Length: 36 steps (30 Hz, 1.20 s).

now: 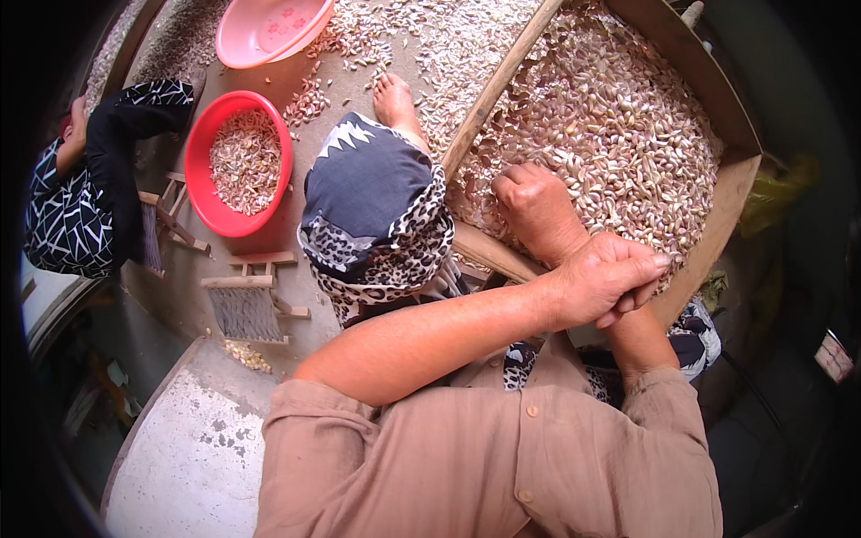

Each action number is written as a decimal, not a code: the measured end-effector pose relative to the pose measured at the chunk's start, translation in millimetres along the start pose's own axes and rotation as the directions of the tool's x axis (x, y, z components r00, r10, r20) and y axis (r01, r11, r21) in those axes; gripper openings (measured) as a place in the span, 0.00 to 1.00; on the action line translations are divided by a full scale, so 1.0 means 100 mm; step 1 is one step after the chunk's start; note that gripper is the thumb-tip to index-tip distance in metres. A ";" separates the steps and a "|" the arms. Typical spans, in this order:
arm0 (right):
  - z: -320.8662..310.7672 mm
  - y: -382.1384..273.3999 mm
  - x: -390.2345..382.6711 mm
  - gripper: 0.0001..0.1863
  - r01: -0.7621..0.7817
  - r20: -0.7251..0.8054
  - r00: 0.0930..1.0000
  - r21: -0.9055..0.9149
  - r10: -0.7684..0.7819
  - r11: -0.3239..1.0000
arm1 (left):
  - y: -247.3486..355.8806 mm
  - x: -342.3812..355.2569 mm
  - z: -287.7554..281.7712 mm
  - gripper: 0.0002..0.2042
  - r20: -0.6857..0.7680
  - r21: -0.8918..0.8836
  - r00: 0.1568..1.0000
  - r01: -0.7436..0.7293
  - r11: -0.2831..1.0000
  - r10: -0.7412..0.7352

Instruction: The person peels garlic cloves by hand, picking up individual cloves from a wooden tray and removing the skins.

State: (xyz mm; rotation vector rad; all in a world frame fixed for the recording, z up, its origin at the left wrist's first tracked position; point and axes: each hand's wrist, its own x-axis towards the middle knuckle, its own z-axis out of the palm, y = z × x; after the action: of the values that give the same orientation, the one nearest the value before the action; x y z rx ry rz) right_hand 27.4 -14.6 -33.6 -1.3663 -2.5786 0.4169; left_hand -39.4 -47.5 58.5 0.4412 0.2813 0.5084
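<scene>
Head view shows the person's right hand [535,199] curled into a loose fist, knuckles up, resting on a heap of garlic cloves [619,117] inside a large wooden tray [731,193]. Whether that fist encloses any cloves cannot be told. The left hand [608,280] lies across the right forearm just behind the right wrist, fingers pressed together and wrapped over it, holding nothing else.

The garlic cloves are separated, pale cream with pink and purple skins, and fill the tray ahead of and to the right of the right hand. A long wooden pole [496,85] runs along the tray's near-left edge, just left of the right hand. More loose cloves are scattered on the floor [359,99] beyond the pole.

Well to the left of both hands, a red plastic basin [204,184] holds more cloves, and a pink basin [260,31] lies farther off. Two low wooden stools [247,305] stand near the red basin. Another person's sleeve [67,215], dark with white lines, shows at the far left.
</scene>
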 end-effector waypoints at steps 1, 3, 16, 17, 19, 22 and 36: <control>0.01 -0.02 0.02 0.05 -0.002 0.025 1.000 -0.048 0.003 0.999 | -0.02 0.01 -0.01 0.25 -0.007 -0.007 1.000 0.011 1.000 -0.011; 0.01 -0.03 0.05 0.05 -0.016 0.058 0.998 -0.064 0.020 0.998 | -0.04 0.02 0.00 0.25 -0.018 -0.001 1.000 0.018 1.000 -0.018; -0.30 0.30 -0.42 0.08 -0.310 -0.155 0.881 0.524 0.447 0.793 | -0.14 -0.01 0.00 0.23 -0.105 0.048 0.991 0.091 0.995 -0.085; -0.37 0.39 -0.57 0.08 -0.399 -0.119 0.798 0.630 0.590 0.666 | -0.17 -0.01 0.01 0.23 -0.128 0.048 0.987 0.106 0.993 -0.099; -0.64 0.48 -0.77 0.06 -0.376 -0.069 0.696 0.813 0.715 0.445 | -0.14 -0.04 0.01 0.23 -0.262 0.024 0.956 0.141 0.990 -0.130; -1.19 0.27 -0.96 0.07 -0.297 -0.065 0.659 0.893 0.750 0.339 | -0.22 -0.02 -0.01 0.23 -0.377 -0.027 0.921 0.101 0.995 -0.103; -0.73 0.42 -0.62 0.06 -0.424 -0.038 0.850 0.543 0.526 0.724 | -0.25 -0.02 0.02 0.23 -0.152 0.099 0.983 0.122 0.988 -0.106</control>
State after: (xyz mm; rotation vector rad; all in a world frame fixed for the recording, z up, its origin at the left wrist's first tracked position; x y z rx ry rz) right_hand 116.7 -32.0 19.0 -1.7277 -1.7307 0.9326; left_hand -30.1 -68.6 48.5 0.4911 0.4744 0.4146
